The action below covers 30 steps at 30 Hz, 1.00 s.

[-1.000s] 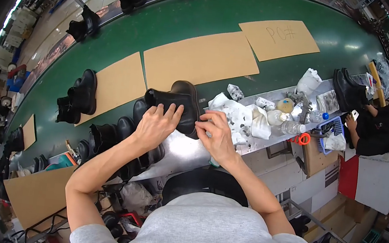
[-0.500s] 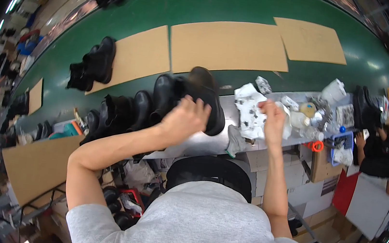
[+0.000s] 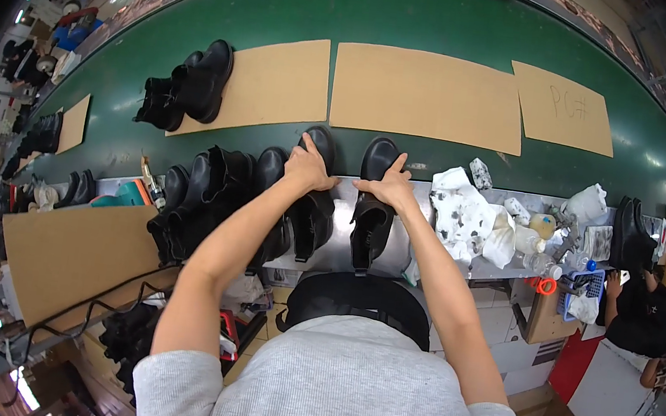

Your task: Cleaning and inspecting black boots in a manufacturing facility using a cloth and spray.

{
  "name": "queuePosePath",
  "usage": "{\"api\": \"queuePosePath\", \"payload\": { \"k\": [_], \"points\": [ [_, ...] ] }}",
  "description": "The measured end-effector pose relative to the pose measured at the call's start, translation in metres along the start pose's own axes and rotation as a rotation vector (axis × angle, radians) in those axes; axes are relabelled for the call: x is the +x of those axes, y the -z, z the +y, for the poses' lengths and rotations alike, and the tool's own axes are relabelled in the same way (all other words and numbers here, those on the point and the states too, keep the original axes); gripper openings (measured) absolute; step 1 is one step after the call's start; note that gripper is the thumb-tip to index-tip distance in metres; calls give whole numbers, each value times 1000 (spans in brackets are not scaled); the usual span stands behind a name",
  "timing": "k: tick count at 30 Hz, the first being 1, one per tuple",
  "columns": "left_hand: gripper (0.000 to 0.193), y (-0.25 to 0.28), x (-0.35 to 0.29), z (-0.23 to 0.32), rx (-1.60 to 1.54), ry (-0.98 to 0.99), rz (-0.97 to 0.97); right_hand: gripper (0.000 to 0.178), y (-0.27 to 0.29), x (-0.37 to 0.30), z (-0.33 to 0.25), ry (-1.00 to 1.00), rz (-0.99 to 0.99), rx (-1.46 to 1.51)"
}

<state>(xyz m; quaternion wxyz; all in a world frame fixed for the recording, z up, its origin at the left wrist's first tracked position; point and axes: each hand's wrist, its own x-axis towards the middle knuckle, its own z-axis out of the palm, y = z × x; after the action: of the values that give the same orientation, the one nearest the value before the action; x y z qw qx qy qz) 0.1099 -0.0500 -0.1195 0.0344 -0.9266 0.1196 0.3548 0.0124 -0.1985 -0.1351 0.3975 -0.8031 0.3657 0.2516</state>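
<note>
Two black ankle boots lie side by side in front of me, toes pointing away and shafts toward my body. My left hand point(image 3: 308, 170) holds the left boot point(image 3: 314, 221) across its instep, forefinger stretched along the toe and thumb pointing inward. Across the right boot point(image 3: 371, 233) lies my right hand point(image 3: 390, 187), gripping it much the same way, with its thumb on the near side of the toe. The heels and undersides of both boots are hidden. Just left of my left hand stands another black boot point(image 3: 270, 169) in a row of several.
A stained white cloth point(image 3: 461, 215), bottles and a blue basket point(image 3: 584, 293) lie on the metal ledge at the right. Flat cardboard sheets point(image 3: 428, 95) cover part of the green table point(image 3: 423, 19). More black boots point(image 3: 203, 84) stand at the far left. A co-worker point(image 3: 643, 308) is at the far right.
My right hand has moved left from beside the white cloth onto a boot. The boot blurred under my left hand before is now at rest, and two boots lie side by side.
</note>
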Motion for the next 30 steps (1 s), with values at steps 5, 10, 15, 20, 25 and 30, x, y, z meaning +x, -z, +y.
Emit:
{"api": "queuePosePath", "payload": {
  "k": [5,10,15,20,25,30],
  "points": [
    [110,-3,22,-20,-86,-86,17,114,4,28,61,222,43,386],
    [100,10,11,-56,-203,-296,82,90,46,6,75,274,-165,825],
    [87,23,-19,-46,-1099,-606,-136,79,76,-11,83,326,-370,1017],
    [85,40,-52,-28,-1249,-697,-379,67,98,-49,44,402,-471,1023],
    [77,34,-62,-23,-1224,-633,-314,44,102,-62,46,24,-736,1137],
    [48,17,-55,-50,-1408,-156,-784,44,82,-70,47,-103,-637,1411]
  ]
}}
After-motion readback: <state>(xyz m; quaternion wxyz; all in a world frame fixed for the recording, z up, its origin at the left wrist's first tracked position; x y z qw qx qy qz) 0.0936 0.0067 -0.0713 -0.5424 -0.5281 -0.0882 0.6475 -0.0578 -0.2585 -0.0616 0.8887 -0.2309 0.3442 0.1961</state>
